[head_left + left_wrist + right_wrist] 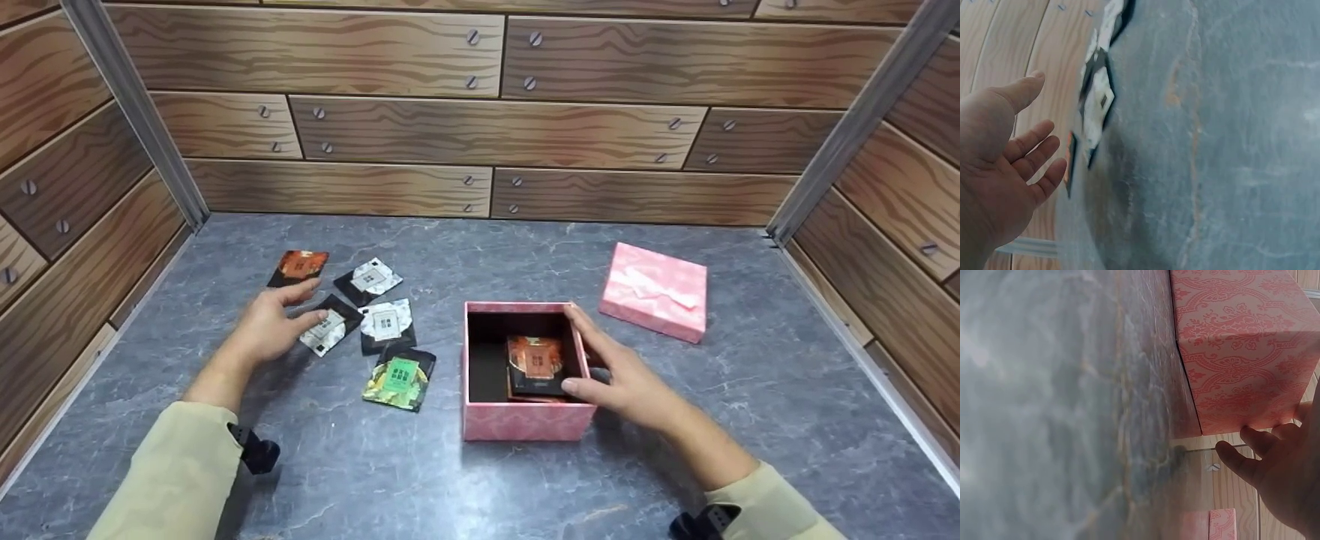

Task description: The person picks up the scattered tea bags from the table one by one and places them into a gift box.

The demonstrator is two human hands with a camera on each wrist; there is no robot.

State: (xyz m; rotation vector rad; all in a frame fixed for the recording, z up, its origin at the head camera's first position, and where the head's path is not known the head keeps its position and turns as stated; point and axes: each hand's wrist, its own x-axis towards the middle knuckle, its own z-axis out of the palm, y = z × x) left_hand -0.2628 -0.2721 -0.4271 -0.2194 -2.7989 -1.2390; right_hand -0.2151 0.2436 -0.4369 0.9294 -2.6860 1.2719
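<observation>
My left hand reaches over the sachets with its fingers spread and nothing held; in the left wrist view the palm and loosely bent fingers show above the table. Nearest it are an orange-and-black sachet and a white-and-black sachet by the thumb. My right hand grips the right wall of an uncovered pink box, thumb over the rim, other fingers against the outside. Orange-and-black sachets lie in the right part of the box. The right wrist view shows its patterned side close up.
Two more white-and-black sachets and a green-and-yellow sachet lie between my left hand and the box. Behind my right hand is the pink lid with a bow. Wood-patterned panels wall in the table.
</observation>
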